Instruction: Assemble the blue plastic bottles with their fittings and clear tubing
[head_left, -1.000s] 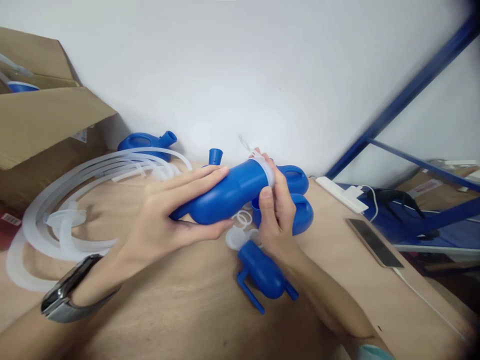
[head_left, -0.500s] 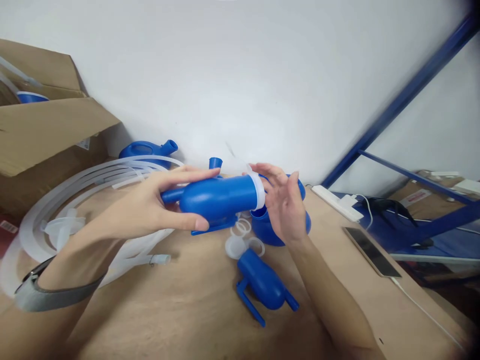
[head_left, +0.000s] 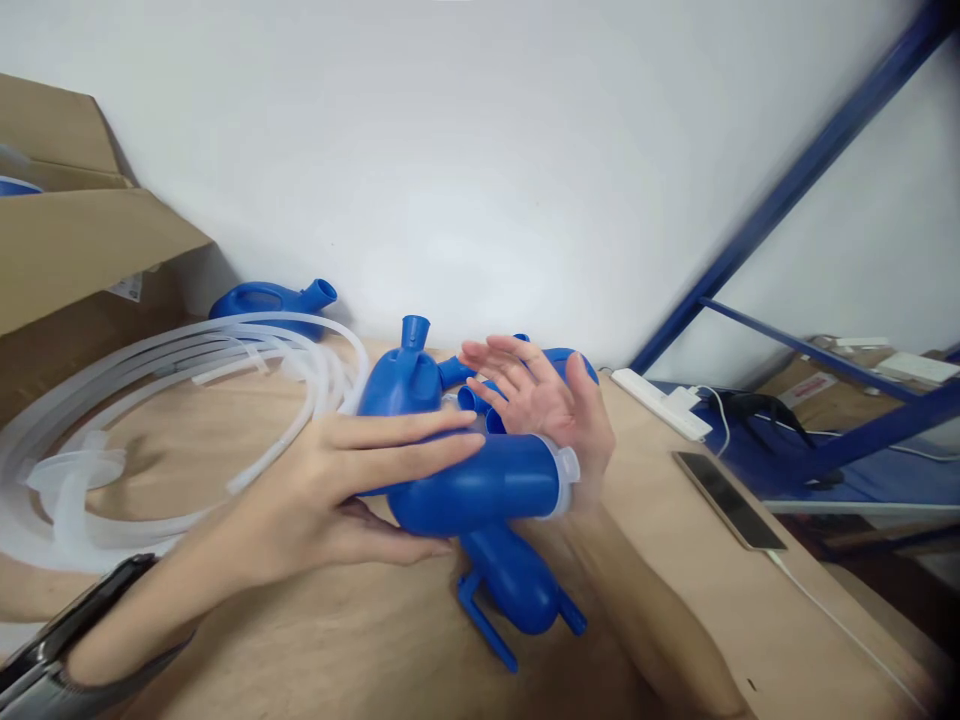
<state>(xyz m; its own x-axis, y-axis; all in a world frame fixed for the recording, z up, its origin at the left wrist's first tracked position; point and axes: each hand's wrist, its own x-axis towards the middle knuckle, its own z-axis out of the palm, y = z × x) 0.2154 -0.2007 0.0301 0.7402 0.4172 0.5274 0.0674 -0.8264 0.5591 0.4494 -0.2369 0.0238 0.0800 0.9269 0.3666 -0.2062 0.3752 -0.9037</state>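
Observation:
My left hand [head_left: 337, 485] grips a blue plastic bottle [head_left: 487, 490] from its left end, holding it sideways above the table. A translucent white cap [head_left: 564, 478] with a small tab covers the end of the bottle facing right. My right hand [head_left: 544, 400], fingers spread and palm towards the bottle, is just behind and beside the capped end; whether its heel touches the cap I cannot tell. Under the held bottle, another blue bottle [head_left: 521, 585] with a handle and a narrow spout lies on the table. Several more blue bottles [head_left: 401, 380] are behind my hands.
Coiled clear tubing [head_left: 300, 440] and a translucent funnel-like part [head_left: 75, 475] are at the left. An open cardboard box [head_left: 90, 245] stands behind them. To the right are a phone [head_left: 727, 500] on a cable, a power strip [head_left: 660, 403] and a blue metal frame [head_left: 787, 185].
The held bottle has come lower and nearer, turning so the cap's tab shows at the right. My right hand has moved off the cap and opened behind it. The view has shifted slightly right.

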